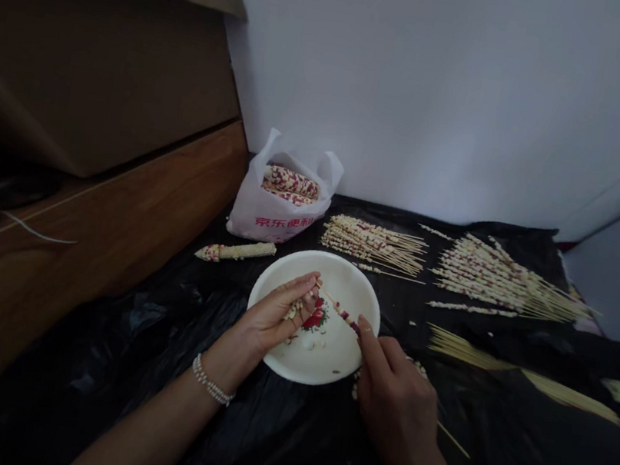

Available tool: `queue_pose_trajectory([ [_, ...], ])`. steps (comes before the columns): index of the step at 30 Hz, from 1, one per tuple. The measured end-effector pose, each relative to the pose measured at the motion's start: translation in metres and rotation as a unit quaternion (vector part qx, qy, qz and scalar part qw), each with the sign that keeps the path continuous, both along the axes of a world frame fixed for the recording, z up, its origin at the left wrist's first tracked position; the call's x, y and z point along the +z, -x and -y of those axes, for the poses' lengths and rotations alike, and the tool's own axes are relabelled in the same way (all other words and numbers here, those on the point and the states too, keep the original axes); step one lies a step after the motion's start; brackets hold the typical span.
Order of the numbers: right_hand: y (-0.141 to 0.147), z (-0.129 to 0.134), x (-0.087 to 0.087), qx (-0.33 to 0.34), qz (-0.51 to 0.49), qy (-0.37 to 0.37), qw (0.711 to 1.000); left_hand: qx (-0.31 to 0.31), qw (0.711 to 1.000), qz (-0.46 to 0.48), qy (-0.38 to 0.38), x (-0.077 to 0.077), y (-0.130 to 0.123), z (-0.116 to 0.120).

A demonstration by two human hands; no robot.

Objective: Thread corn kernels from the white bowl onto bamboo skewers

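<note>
Over the left part of a white bowl [273,359], my left hand [280,310] is curled round pale corn kernels [294,309], a kernel pinched at its fingertips. My right hand [396,381] grips a thin skewer [345,315] threaded with pale and dark red kernels. The skewer's bare tip points up and left, close to my left fingertips. Its rear end shows below my right hand. A red and green pattern and some loose kernels lie in the bowl. More kernels show partly behind my right hand.
A white plastic bag [250,204] holds speckled corn cobs behind the bowl. One cob [237,251] lies on black plastic sheeting [154,341]. Threaded skewers [372,243] lie behind, a larger pile [490,275] further right. Bare sticks [461,348] lie at right; a wooden board [132,214] borders the left.
</note>
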State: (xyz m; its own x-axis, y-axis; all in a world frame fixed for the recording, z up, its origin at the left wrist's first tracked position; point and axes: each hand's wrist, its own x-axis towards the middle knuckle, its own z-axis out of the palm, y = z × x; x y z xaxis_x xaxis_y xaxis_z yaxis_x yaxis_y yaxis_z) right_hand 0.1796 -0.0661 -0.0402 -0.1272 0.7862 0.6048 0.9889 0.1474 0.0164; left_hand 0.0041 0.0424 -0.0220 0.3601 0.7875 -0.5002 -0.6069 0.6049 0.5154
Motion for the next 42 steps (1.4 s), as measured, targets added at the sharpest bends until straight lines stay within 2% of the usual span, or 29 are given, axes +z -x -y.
queue_pose_trajectory([
  [5,0.002,0.0,-0.001,0.0,-0.009,-0.011,1.0,-0.017,1.0,0.005,-0.01,0.0,0.0,0.002],
  [13,0.005,-0.002,-0.001,0.0,-0.014,-0.005,1.0,-0.024,0.999,-0.025,0.005,0.015,-0.008,0.009],
  [18,0.006,-0.003,0.0,0.001,-0.016,0.005,1.0,-0.047,0.998,-0.034,-0.005,0.013,-0.012,0.014],
  [24,0.001,-0.005,-0.002,-0.003,-0.025,0.018,1.0,-0.057,0.998,0.039,0.012,0.014,-0.011,0.01],
  [29,-0.005,-0.006,-0.001,-0.004,-0.045,0.027,0.999,-0.033,0.995,0.065,0.069,0.02,-0.003,0.001],
  [37,-0.004,-0.007,-0.001,0.012,-0.052,0.007,0.999,-0.057,0.995,0.065,0.042,0.009,0.005,0.0],
  [42,-0.005,-0.007,-0.002,0.006,-0.04,0.013,0.999,-0.011,0.997,0.076,0.019,0.006,0.004,0.001],
])
